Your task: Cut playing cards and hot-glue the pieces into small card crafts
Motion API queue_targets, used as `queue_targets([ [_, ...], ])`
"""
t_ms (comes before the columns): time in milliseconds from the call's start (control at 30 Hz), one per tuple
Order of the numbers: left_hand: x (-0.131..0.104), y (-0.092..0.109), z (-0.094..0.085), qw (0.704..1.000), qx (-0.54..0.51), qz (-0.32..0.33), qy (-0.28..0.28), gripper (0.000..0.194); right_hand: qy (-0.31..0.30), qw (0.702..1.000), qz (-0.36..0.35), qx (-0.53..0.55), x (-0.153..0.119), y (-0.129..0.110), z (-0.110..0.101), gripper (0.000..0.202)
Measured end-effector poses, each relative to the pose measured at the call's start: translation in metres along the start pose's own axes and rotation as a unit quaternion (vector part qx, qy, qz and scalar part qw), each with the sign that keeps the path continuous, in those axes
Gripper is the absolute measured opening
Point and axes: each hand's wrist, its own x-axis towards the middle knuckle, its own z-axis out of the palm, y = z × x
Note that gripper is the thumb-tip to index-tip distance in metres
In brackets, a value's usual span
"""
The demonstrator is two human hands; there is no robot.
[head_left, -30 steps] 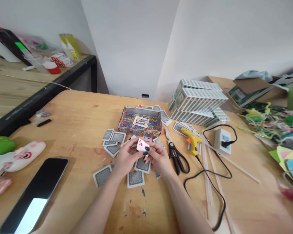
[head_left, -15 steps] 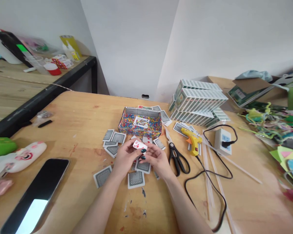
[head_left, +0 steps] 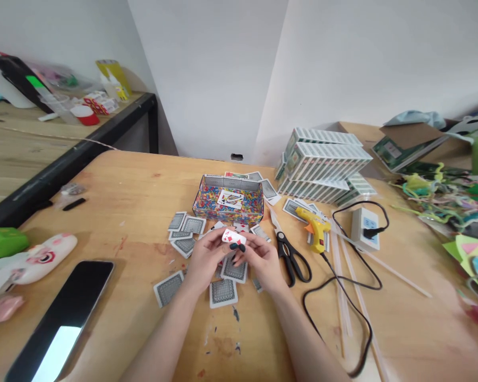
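Note:
Between my two hands is a playing card (head_left: 234,237) with red diamonds, its face turned up and its body seemingly bent. My left hand (head_left: 207,258) grips its left side, thumb over the near edge. On the right side my right hand (head_left: 262,260) pinches it, the thumbs almost meeting. Under and around the hands lie several cards, most back up, such as the card (head_left: 223,293) nearest me. Just beyond stands an open box (head_left: 228,215) with a colourful speckled pattern and card-back panels along its far wall. A face card (head_left: 231,199) lies inside it.
Right of my hands lie black-handled scissors (head_left: 290,257) and a yellow glue gun (head_left: 317,229) with a looping cord. Clear glue sticks (head_left: 338,286) and a power socket (head_left: 365,228) are beyond. Stacked boxes (head_left: 326,164) stand at the back; a phone (head_left: 61,318) lies left.
The card has tipped from slanted to flatter and shifted slightly right, showing more of its face. Both hands still hold it; the thumbs have moved closer together. The view has shifted slightly.

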Motion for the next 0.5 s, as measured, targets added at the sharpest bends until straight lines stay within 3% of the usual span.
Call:
queue_targets([
  [233,-0.0002,-0.0005,0.0029,1.0,-0.008,0.006,0.029,0.027,0.0,0.999,0.012,0.03,0.0002,0.0017,0.002,0.036],
  [500,0.0003,-0.0018,0.0032,0.998,-0.003,-0.009,0.055,0.023,0.031,0.998,0.044,0.012,0.0025,0.0032,0.0026,0.023],
])
